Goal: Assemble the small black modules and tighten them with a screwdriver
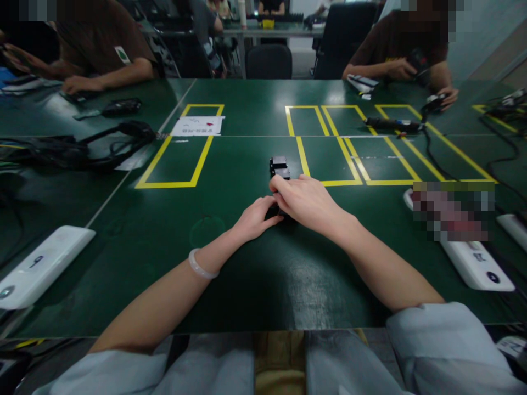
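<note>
At the middle of a glossy green worktop [242, 274], a small black blocky object [279, 165] is gripped by the right hand [310, 202], fingers bent; whether it is pinched by the left hand [256, 218] cannot be told. Handling seems unfinished.

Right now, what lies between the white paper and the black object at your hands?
Between white paper and black object, the head view shows green tabletop crossed by a thin seam.
</note>
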Tool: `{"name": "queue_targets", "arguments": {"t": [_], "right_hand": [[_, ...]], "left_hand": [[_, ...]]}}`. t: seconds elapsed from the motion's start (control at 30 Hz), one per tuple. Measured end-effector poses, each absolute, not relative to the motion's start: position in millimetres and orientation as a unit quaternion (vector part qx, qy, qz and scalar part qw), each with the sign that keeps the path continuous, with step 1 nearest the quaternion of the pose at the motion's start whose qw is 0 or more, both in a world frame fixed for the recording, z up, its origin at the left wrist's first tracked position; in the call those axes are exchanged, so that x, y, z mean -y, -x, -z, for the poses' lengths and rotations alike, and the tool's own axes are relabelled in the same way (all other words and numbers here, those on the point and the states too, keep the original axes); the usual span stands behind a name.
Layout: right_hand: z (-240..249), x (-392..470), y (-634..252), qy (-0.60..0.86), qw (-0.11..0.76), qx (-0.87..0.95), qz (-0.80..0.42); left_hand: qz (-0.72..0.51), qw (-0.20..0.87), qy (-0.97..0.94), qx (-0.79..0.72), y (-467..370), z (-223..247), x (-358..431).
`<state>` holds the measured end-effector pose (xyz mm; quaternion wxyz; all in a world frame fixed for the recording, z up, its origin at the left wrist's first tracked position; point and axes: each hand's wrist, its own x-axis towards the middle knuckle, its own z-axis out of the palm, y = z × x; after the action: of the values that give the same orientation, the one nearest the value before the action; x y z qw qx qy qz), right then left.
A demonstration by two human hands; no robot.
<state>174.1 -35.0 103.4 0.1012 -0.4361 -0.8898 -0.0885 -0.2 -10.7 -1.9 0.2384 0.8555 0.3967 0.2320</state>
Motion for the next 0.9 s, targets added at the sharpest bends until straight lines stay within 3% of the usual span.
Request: {"name": "queue_targets", "arguments": {"t": [0.9], "right_hand": [[-104.9, 35.3, -175.1, 0.444, 0.096, 0.888, 0.075]], "left_hand": [[-0.23, 0.238, -0.856, -0.396, -0.1, 1.0, 10.5]]}}
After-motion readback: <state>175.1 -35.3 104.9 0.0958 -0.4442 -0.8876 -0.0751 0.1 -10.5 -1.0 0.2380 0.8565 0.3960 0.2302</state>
